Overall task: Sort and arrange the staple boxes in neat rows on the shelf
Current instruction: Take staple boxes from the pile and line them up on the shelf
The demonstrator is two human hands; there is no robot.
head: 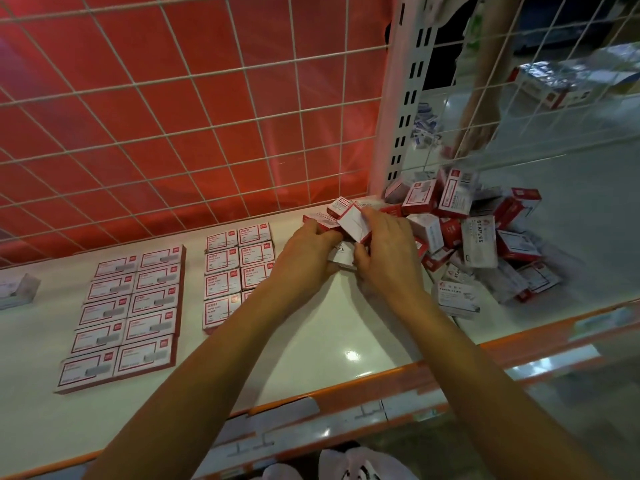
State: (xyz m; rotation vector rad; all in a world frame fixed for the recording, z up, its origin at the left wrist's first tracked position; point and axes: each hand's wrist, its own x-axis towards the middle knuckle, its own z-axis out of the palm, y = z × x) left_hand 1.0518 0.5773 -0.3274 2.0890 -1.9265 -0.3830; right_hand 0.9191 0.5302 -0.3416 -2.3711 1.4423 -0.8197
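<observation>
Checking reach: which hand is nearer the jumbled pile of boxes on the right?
Right. The right hand is at the left edge of the pile; the left hand sits farther left, beside the arranged rows.

On the white shelf (311, 341) the left hand (306, 252) and the right hand (386, 251) meet and grip a few red-and-white staple boxes (351, 221), one of them tilted. Just right of the hands lies a loose pile of boxes (478, 230), some printed STAPLES. To the left, boxes lie flat in neat rows: a larger block (128, 313) and a smaller block (239, 261), partly hidden by the left forearm.
</observation>
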